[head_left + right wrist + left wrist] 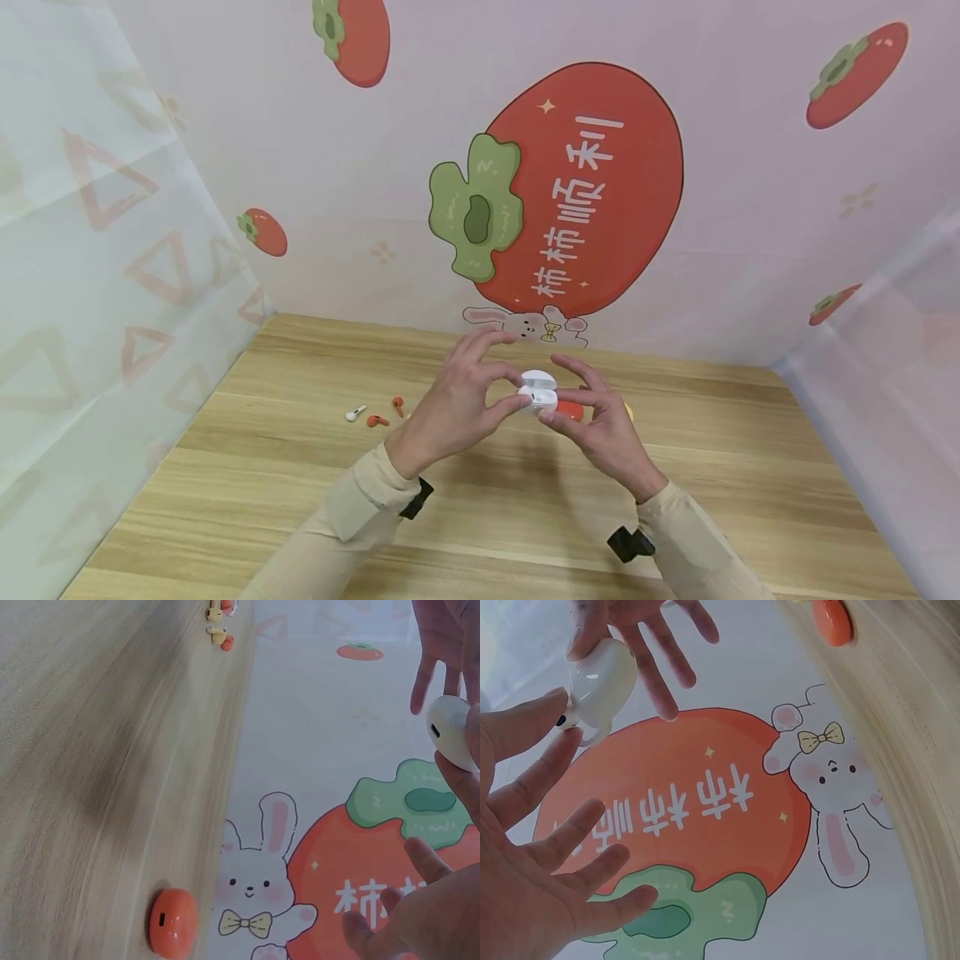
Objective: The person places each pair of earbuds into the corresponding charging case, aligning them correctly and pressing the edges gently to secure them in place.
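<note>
In the head view my right hand holds a white earbud case above the table, its lid raised. Thumb and fingers grip the case by its side. My left hand pinches a white earbud between thumb and index finger, right at the case opening. The left wrist view shows the earbud's dark spot between those fingertips, with the other left fingers spread apart. Seen from the right wrist, the rounded case has a small dark slot, and its far side is hidden by fingers.
An orange case lies on the wooden table behind the right hand, with a mostly hidden yellow thing beside it. To the left lie a white earbud and orange earbuds. A printed backdrop rises at the table's back edge.
</note>
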`<action>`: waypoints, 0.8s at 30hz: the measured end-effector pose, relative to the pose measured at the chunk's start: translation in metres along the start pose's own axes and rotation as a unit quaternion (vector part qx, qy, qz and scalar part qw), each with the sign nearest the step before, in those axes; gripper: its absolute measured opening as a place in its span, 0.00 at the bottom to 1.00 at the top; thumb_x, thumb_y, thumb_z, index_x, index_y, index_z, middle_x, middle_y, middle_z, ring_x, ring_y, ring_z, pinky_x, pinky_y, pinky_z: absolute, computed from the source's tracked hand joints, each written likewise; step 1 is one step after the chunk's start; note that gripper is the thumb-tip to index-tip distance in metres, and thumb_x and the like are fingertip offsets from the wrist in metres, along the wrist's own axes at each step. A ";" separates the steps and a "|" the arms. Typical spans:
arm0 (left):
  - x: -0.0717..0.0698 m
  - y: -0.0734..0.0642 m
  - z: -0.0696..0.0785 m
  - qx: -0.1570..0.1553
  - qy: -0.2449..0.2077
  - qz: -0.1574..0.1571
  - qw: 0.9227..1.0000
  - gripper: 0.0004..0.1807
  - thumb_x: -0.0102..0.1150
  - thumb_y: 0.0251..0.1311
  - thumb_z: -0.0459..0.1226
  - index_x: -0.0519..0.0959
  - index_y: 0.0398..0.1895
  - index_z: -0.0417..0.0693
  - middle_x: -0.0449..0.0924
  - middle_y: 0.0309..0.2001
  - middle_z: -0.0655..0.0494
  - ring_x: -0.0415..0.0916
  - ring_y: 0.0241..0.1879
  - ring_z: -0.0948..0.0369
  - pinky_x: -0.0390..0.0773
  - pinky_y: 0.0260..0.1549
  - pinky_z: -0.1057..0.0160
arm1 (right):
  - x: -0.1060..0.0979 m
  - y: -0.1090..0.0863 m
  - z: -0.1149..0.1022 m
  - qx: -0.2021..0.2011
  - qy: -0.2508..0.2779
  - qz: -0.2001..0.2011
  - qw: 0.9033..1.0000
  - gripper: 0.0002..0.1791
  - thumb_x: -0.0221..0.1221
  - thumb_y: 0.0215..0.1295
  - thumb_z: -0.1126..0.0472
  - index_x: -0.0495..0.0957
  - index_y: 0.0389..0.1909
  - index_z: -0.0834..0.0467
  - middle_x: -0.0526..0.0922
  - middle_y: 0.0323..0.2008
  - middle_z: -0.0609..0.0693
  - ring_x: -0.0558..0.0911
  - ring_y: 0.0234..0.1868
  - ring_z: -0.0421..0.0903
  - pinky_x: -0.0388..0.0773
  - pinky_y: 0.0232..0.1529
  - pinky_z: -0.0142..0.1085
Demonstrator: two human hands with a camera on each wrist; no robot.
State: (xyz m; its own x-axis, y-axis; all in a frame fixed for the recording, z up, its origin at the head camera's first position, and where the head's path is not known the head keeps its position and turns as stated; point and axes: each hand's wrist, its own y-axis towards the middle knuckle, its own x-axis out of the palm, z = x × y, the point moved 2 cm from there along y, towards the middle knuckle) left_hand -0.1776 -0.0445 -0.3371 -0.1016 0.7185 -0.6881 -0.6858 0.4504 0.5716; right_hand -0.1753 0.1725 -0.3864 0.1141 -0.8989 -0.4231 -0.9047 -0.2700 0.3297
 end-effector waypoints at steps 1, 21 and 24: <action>-0.001 0.000 0.000 -0.002 -0.001 0.000 1.000 0.08 0.78 0.54 0.39 0.86 0.33 0.51 0.74 0.64 0.47 0.60 0.72 0.48 0.61 0.67 0.41 | 0.000 0.000 0.000 0.000 0.001 -0.001 1.000 0.13 0.72 0.59 0.66 0.89 0.46 0.60 0.69 0.70 0.56 0.60 0.73 0.56 0.61 0.63 0.62; -0.004 -0.002 -0.001 -0.006 -0.009 0.005 1.000 0.10 0.79 0.51 0.42 0.86 0.32 0.52 0.74 0.61 0.50 0.64 0.68 0.50 0.64 0.64 0.43 | 0.001 0.000 0.001 -0.008 0.000 -0.003 1.000 0.14 0.71 0.60 0.66 0.89 0.47 0.59 0.70 0.70 0.53 0.60 0.73 0.56 0.60 0.63 0.63; -0.004 -0.003 -0.001 -0.007 -0.010 0.005 1.000 0.10 0.79 0.51 0.43 0.87 0.32 0.53 0.74 0.61 0.51 0.64 0.67 0.51 0.65 0.64 0.44 | 0.001 -0.001 0.002 -0.010 0.000 -0.004 1.000 0.14 0.71 0.60 0.66 0.89 0.47 0.59 0.70 0.69 0.52 0.60 0.73 0.56 0.61 0.63 0.63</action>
State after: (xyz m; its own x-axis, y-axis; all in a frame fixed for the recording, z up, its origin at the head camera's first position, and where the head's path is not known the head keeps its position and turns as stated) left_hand -0.1760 -0.0488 -0.3366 -0.0941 0.7333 -0.6734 -0.6954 0.4356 0.5715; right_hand -0.1750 0.1720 -0.3886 0.1205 -0.8966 -0.4261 -0.8956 -0.2833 0.3429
